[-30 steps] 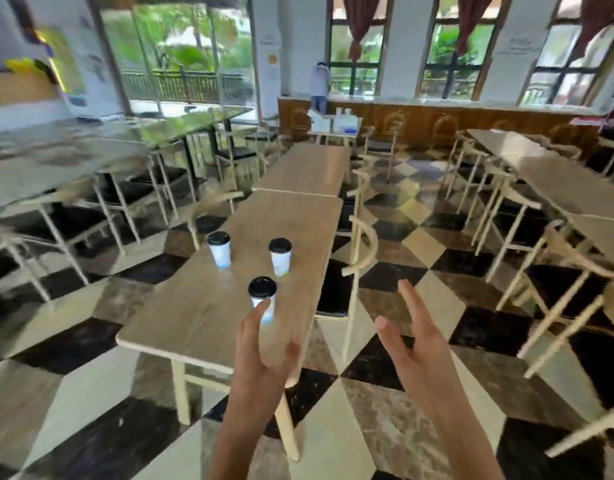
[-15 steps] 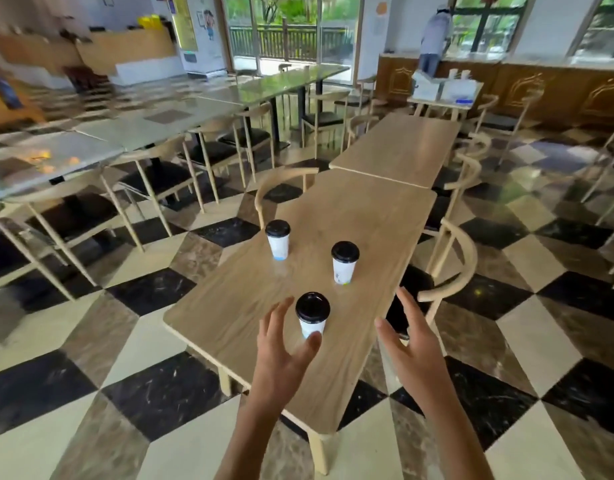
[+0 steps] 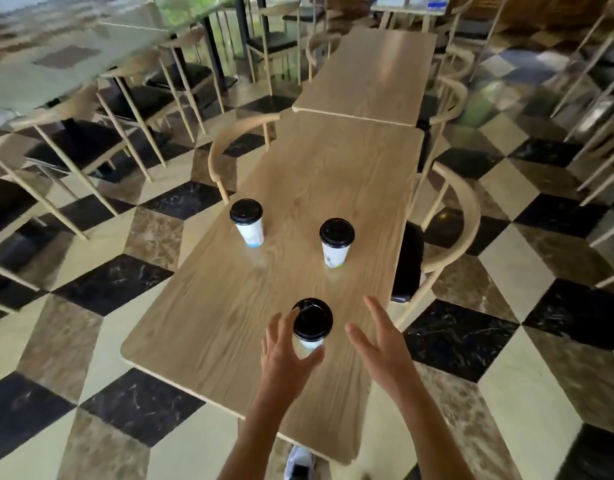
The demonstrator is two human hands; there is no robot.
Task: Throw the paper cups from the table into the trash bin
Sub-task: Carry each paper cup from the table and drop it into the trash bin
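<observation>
Cups first: the nearest white paper cup with a black plastic lid [image 3: 312, 325] stands upright on the long light-wood table [image 3: 229, 327], right between our hands. Our left hand [image 3: 288, 353] curls around its near left side, fingers spread and thumb under the cup's wall; whether the skin touches the cup we cannot tell, and the hand has not closed on it. Our right hand [image 3: 380, 344] hovers just to the cup's right, spread wide with the palm turned inward, apart from the cup. Beyond our left hand, further up the table, stands a second white lidded cup with a blue band at its base [image 3: 247, 221]; beyond our right hand stands a third white lidded cup with a small green mark [image 3: 336, 241]. A curved pale-wood chair [image 3: 461, 216] sits past the right hand at the table's edge, on a black, cream and brown chequered floor [image 3: 125, 403].
</observation>
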